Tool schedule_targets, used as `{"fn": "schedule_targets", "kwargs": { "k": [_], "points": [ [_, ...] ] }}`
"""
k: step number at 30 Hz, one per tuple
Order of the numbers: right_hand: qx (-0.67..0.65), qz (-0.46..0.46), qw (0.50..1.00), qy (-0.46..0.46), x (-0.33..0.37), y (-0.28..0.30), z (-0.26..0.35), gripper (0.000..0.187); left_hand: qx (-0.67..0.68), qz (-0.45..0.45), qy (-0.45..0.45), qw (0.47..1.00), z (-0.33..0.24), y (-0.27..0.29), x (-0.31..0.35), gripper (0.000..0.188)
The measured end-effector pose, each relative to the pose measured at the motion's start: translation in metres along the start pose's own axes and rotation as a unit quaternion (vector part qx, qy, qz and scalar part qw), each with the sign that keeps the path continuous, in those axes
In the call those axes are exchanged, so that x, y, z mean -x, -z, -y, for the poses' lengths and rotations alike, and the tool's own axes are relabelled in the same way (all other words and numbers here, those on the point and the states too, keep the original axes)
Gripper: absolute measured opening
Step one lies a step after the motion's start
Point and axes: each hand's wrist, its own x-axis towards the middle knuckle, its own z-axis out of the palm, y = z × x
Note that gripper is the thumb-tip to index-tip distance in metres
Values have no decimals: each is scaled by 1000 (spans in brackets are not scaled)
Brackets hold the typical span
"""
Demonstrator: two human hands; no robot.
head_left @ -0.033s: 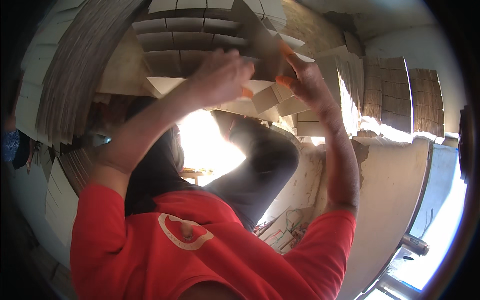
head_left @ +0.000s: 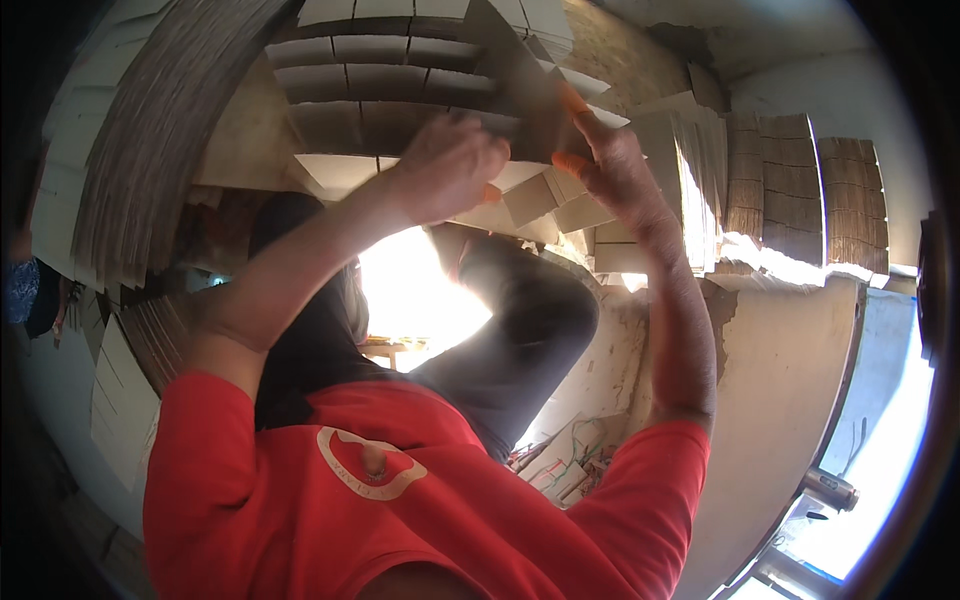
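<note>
My left hand (head_left: 450,170) is closed, its fingers curled and slightly blurred, above the near edge of a slotted cardboard partition grid (head_left: 390,85). Whatever its fingers pinch, if anything, is hidden. Opposite it, my right hand (head_left: 612,170) grips upright cardboard strips (head_left: 540,105) between thumb and fingers, at the grid's right side. Orange coverings show on fingers of both hands. Small cardboard flaps (head_left: 530,200) stick out below the strips, between the two hands.
A tall stack of cardboard sheets (head_left: 165,130) leans at the left. More cardboard bundles (head_left: 790,190) stand in a row at the right. My bent leg (head_left: 530,320) is below the work. A person's arm (head_left: 62,305) shows at the far left edge.
My left hand has moved slightly down toward me, away from the grid's rows. My right hand keeps its hold on the cardboard strips with almost no movement.
</note>
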Motion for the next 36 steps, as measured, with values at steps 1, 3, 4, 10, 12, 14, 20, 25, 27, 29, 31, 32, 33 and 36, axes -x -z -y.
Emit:
{"fn": "schedule_targets", "kwargs": {
  "k": [1,3,4,10,12,14,20,25,27,29,31,32,33,36],
  "points": [
    [19,-28,999,29,4,-4,-4,66,29,-9,16,999,-1,-8,2,16],
    [69,-33,997,25,13,-6,1,65,88,-28,48,995,-1,-16,6,6],
    [93,-36,995,24,16,-7,5,64,93,-31,47,994,1,-19,7,4],
    [121,24,992,-20,30,-38,1,65,108,-13,60,992,7,-15,-2,3],
    [75,7,995,-57,32,-38,1,54,105,1,60,993,9,-14,-1,9],
    [89,-116,989,-21,39,-37,-14,43,96,7,72,993,5,-9,2,21],
    [310,-346,878,-118,96,-13,-87,31,4,-105,-45,993,1,5,-20,59],
    [393,-206,828,-343,137,-13,-122,65,-115,-21,15,993,38,-25,-45,68],
    [381,-156,840,-355,145,-16,-130,63,-74,19,20,997,44,-16,-54,67],
    [364,-176,858,-317,152,-10,-134,55,-2,44,38,998,34,1,-59,66],
    [324,-208,881,-274,152,-1,-147,52,51,-69,9,996,44,6,-50,54],
    [305,-254,880,-262,157,0,-158,47,76,-108,19,991,40,10,-40,51],
    [278,-270,870,-304,153,-1,-157,46,96,-147,34,984,36,18,-27,48],
    [227,-284,834,-416,149,6,-142,40,93,-175,85,977,35,31,17,41]
  ]
}}
